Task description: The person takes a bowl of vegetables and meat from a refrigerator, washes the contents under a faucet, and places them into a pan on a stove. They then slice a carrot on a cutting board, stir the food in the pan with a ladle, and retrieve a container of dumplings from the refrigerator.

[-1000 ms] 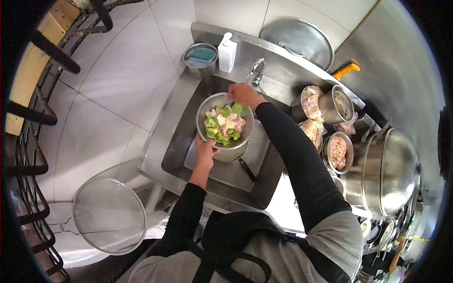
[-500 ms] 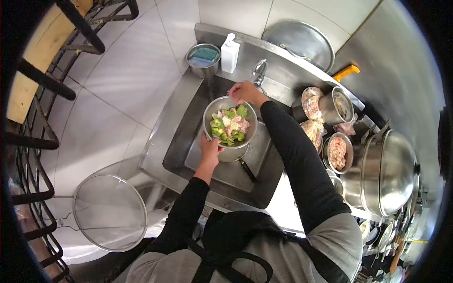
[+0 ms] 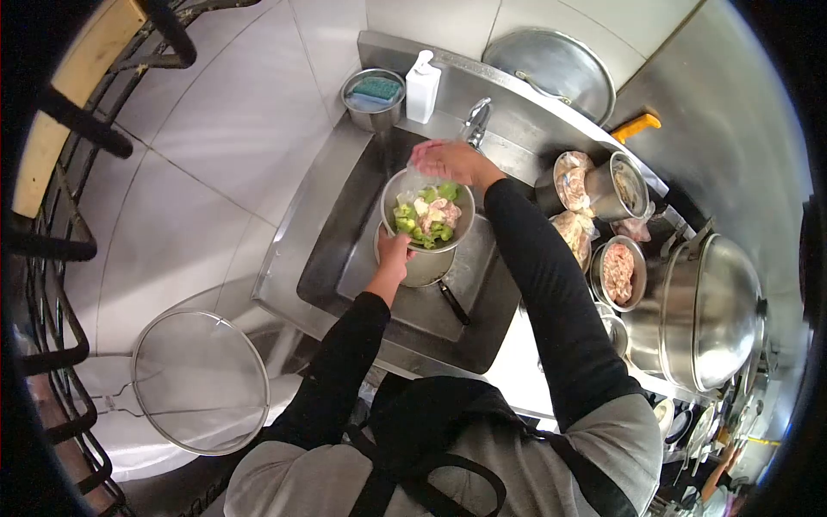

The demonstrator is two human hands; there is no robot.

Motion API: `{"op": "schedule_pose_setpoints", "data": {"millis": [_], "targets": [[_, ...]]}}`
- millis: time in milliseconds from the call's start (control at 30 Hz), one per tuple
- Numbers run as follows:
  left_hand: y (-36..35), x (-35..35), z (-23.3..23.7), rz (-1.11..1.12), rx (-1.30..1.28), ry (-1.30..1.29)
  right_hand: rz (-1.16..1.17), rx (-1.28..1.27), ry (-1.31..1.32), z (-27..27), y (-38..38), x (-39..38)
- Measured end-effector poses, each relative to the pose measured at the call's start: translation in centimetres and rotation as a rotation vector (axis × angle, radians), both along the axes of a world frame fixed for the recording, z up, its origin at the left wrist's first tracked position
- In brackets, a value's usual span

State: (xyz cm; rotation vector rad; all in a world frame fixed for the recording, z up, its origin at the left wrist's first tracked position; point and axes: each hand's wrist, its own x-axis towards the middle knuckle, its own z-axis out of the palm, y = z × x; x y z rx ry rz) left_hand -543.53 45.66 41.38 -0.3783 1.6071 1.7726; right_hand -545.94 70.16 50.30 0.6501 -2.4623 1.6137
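Observation:
Over the sink [image 3: 345, 276], a metal bowl [image 3: 469, 226] holds green broccoli pieces [image 3: 405, 217] and pale pink raw meat [image 3: 441, 214]. My left hand [image 3: 396, 250] grips the near-left rim, with the thumb at the inner side. Above the far rim is my right hand [image 3: 452, 164], its fingers smeared by motion. A translucent patch [image 3: 417, 177] shows under those fingers; I cannot make out whether it is plastic or water. Below the bowl, a metal pan [image 3: 431, 270] with a black handle [image 3: 453, 303] sits in the sink, partly hidden.
Behind the bowl stand a faucet [image 3: 476, 122], a white pump bottle [image 3: 422, 88] and a metal container [image 3: 372, 110] with a green sponge. To the right are a bowl of raw meat [image 3: 618, 272], bagged food [image 3: 574, 234] and a large lidded pot [image 3: 689, 310]. A strainer [image 3: 202, 383] lies left.
The bowl has shifted slightly right and up, my left hand moving with it. My right hand has changed from a bent, pinched pose to a flatter, blurred one over the far rim.

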Motion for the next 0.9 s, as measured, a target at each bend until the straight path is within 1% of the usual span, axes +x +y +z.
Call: {"op": "schedule_pose_setpoints", "data": {"millis": [67, 100, 133, 200, 233, 267, 333, 367, 400, 433, 467, 500, 533, 600, 633, 700, 733, 800, 833, 867, 900], "targets": [[1.1, -0.6, 0.0, -0.067, -0.088, 0.09, -0.35, 0.152, -0.595, 0.7, 0.2, 0.8], [1.7, -1.0, 0.0, -0.078, -0.024, 0.074, -0.428, 0.145, -0.827, 0.8, 0.1, 1.1], [2.1, -0.8, 0.3, -0.089, -0.022, 0.075, -0.439, 0.142, -0.828, 0.3, -0.1, 1.9], [3.2, -0.4, 2.4, 0.052, 0.178, 0.039, -0.899, 0.521, -0.42, -1.9, -1.4, 4.2], [3.6, -0.1, 3.6, 0.072, 0.162, 0.022, -0.872, 0.438, -0.455, -2.7, -2.4, 5.0], [3.8, 0.4, 4.6, 0.068, 0.163, 0.023, -0.877, 0.437, -0.455, -3.7, -4.0, 5.3], [4.3, 1.3, 5.4, 0.034, 0.121, 0.167, -1.15, 0.379, -0.294, -5.4, -6.3, 4.9], [4.1, 1.5, 5.1, 0.032, 0.118, 0.167, -1.13, 0.223, -0.117, -6.1, -6.2, 4.8], [3.4, 1.4, 4.8, -0.005, 0.123, 0.215, -1.131, 0.217, -0.119, -6.7, -6.0, 4.6], [3.0, 1.1, 4.1, -0.037, 0.128, 0.266, -1.064, 0.217, -0.225, -6.3, -5.4, 4.2], [2.6, 0.7, 3.7, -0.027, 0.119, 0.265, -0.986, 0.217, -0.334, -6.9, -4.7, 3.7], [2.1, 0.2, 3.1, -0.034, 0.116, 0.276, -0.961, 0.25, -0.303, -7.4, -3.7, 2.7], [1.7, -0.5, 2.6, -0.04, 0.117, 0.291, -0.85, 0.27, -0.019, -5.4, -3.3, 2.6], [0.9, -1.9, 1.5, -0.016, 0.1, 0.252, -0.71, 0.276, -0.327, -2.0, -2.5, 1.4], [0.6, -2.4, 1.3, -0.018, 0.094, 0.202, -0.704, 0.276, -0.324, -1.3, -2.1, 0.7], [0.4, -2.8, 0.7, -0.026, 0.096, 0.149, -0.472, 0.139, -0.405, 0.1, -1.3, 0.2], [0.1, -2.9, 0.4, -0.02, 0.085, 0.118, -0.477, 0.139, -0.405, 0.8, -1.2, 0.3], [0.0, -2.9, 0.3, -0.02, 0.075, 0.087, -0.564, 0.089, -0.551, 2.4, -1.4, 0.2], [-0.1, -2.8, 0.6, 0.002, 0.082, 0.089, -0.59, -0.018, -0.593, 3.2, -1.4, 0.2], [-0.1, -2.7, 0.9, 0.022, 0.09, 0.092, -0.596, -0.022, -0.593, 1.5, -0.5, 0.3], [-0.1, -2.6, 1.2, 0.016, 0.089, 0.094, -0.558, -0.393, -0.657, -0.2, 0.3, 0.6]]}}
